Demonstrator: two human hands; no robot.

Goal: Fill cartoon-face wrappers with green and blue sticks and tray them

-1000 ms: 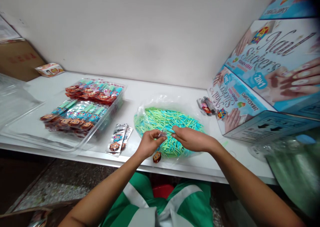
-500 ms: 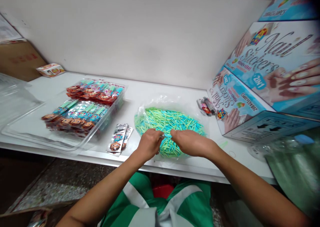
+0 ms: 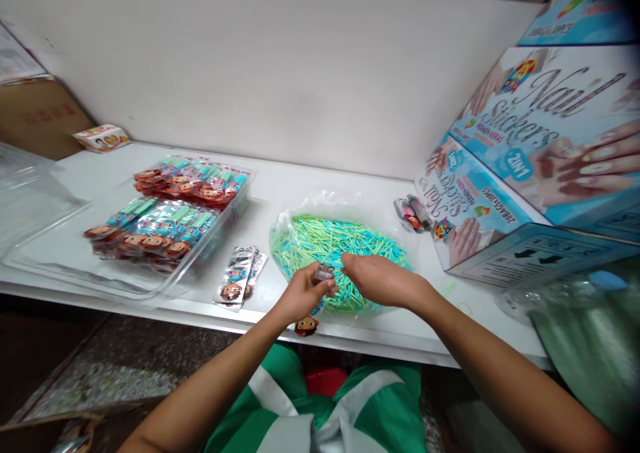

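Observation:
My left hand (image 3: 303, 292) is closed on a small printed sachet (image 3: 307, 325). The sachet's clear end shows above my fingers, and its brown cartoon face hangs below them. To the right, my right hand (image 3: 373, 278) has its fingers curled together, apart from the sachet; whatever is in them is hidden. Both hands are over a clear plastic bag (image 3: 340, 201) full of thin green and blue sticks (image 3: 330, 236). Several loose sachets (image 3: 237, 275) lie flat on the table left of my left hand.
A clear tray (image 3: 187, 263) at the left holds rows of filled sachets (image 3: 155, 233). Nail sticker boxes (image 3: 545, 120) are stacked at the right, near a few small packets (image 3: 413, 214). A small carton (image 3: 101, 138) stands by a cardboard box (image 3: 43, 116) at the back left.
My hands, which met over the sticks, are now slightly apart. My left hand has turned, bringing the sachet's cartoon face into view below it. The right hand has barely moved.

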